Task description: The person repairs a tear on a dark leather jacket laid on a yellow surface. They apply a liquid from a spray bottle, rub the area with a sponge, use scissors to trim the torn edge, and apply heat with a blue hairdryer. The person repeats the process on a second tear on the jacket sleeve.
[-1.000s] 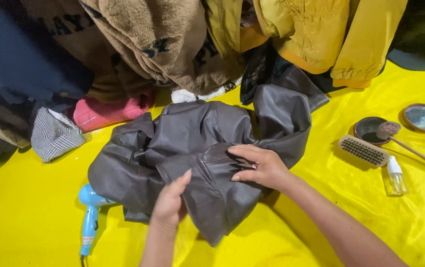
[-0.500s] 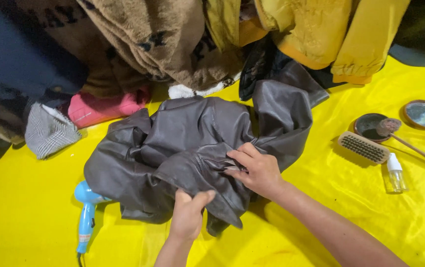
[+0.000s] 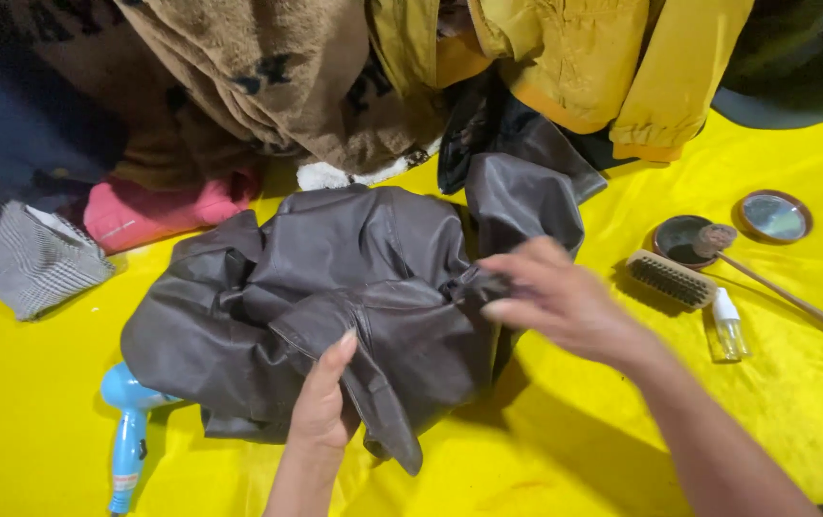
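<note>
Leather, dark grey-brown and crumpled, fills the middle of the yellow sheet (image 3: 622, 450): it is a jacket (image 3: 354, 297) lying in a loose heap, one sleeve trailing up toward the pile of clothes at the back. The left hand (image 3: 323, 407) comes up from the lower edge and pinches a fold of the jacket near its front edge, thumb and fingers closed together on the leather. The right hand (image 3: 560, 302) reaches in from the right, blurred with motion; its fingers point left and lie close together at the jacket's right edge, touching or just gripping a crease there (the blur makes it hard to say which).

Just beside the jacket's lower left corner, partly tucked under it, lies a light blue hair dryer (image 3: 127, 445), handle pointing down. To the right, well clear of the jacket, sit a wooden brush (image 3: 670, 279) with dark bristles, a small clear spray bottle (image 3: 727, 325) with a white cap, an open round tin (image 3: 681, 236), its lid (image 3: 773, 216) near it, and a thin wooden stick (image 3: 794, 302) running off toward the right edge.

Behind the jacket a brown fleece garment (image 3: 268, 77) and a mustard-yellow jacket (image 3: 612, 57) are heaped, with a pink cloth (image 3: 158, 211) and a checked grey cloth (image 3: 38, 263) at the left.
</note>
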